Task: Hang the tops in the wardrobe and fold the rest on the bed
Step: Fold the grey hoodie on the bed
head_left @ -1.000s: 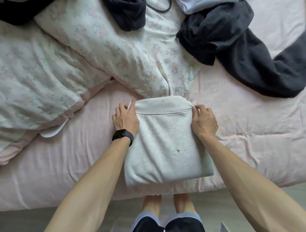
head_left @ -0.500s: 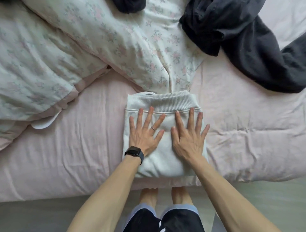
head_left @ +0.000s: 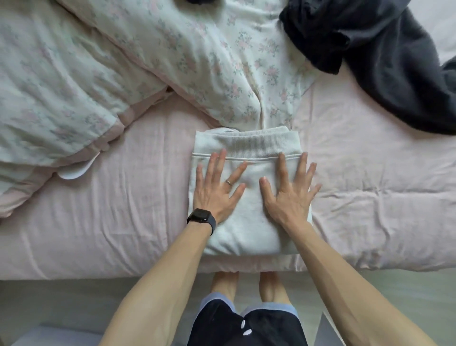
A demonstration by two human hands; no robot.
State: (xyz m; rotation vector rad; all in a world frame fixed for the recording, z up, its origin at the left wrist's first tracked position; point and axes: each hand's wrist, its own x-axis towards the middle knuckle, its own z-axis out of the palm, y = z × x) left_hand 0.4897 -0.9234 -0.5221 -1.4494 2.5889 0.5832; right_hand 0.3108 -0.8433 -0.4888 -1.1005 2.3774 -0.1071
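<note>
A light grey folded sweatshirt [head_left: 249, 234] lies as a neat rectangle on the pink bed sheet [head_left: 118, 222], close to the bed's near edge, its ribbed band at the far side. My left hand [head_left: 217, 190], with a ring and a black watch on the wrist, presses flat on the left half, fingers spread. On the right half my right hand [head_left: 288, 195] presses flat the same way. A dark grey garment [head_left: 385, 61] lies crumpled at the top right of the bed.
A floral duvet [head_left: 123, 61] is bunched across the left and middle of the bed, reaching the sweatshirt's far edge. Another dark piece of clothing [head_left: 197, 1] peeks in at the top edge. My bare feet [head_left: 246, 286] stand on the floor at the bed's edge.
Both hands let go of the sweatshirt's far corners and came down flat on top of it. Since half a second ago they have slid slightly apart.
</note>
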